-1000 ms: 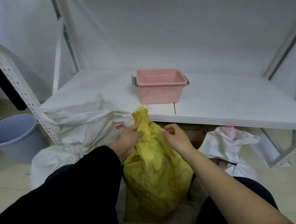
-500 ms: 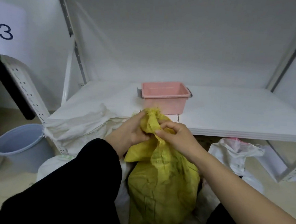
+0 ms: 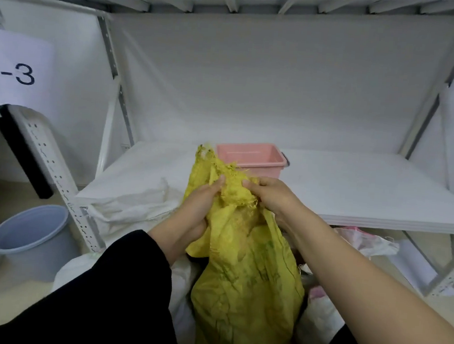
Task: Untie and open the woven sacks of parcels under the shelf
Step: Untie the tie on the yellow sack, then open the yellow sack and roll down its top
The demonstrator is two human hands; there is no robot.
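Observation:
A yellow woven sack (image 3: 242, 280) stands upright in front of me, its frayed mouth raised to about the height of the low shelf board. My left hand (image 3: 198, 204) grips the bunched neck from the left, thumb up against the fabric. My right hand (image 3: 268, 193) pinches the frayed top edge from the right. A white woven sack (image 3: 132, 205) lies slumped to the left, partly on the shelf edge. Another white sack (image 3: 366, 242) with a pink bag on top sits under the shelf at the right.
A pink plastic tub (image 3: 251, 158) stands on the white shelf board (image 3: 367, 192) behind the sack top. A blue-grey bucket (image 3: 27, 238) is on the floor at left, beside a perforated shelf upright (image 3: 59, 176). A paper label reading 1-3 (image 3: 12, 73) hangs at left.
The view has tilted up and the sack's mouth has been lifted higher. Both hands have risen with it and now work the loosened, frayed top edge apart.

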